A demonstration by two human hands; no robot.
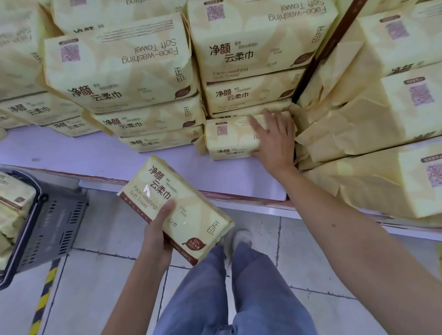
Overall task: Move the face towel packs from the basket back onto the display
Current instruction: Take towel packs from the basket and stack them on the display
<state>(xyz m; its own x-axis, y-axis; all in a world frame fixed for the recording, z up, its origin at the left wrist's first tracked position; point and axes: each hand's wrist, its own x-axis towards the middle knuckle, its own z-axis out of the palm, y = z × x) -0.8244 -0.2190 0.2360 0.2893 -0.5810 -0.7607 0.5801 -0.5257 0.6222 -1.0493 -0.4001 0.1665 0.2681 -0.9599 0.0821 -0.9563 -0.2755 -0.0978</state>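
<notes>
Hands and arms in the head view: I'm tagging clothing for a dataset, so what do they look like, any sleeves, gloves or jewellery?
Both are bare. The left hand and right hand wear no gloves, and no rings, watch or bracelet show. Both forearms are uncovered up to the frame edge, so no sleeve is visible. Nails look short and plain. Below, blue jeans and a light shoe show.
</notes>
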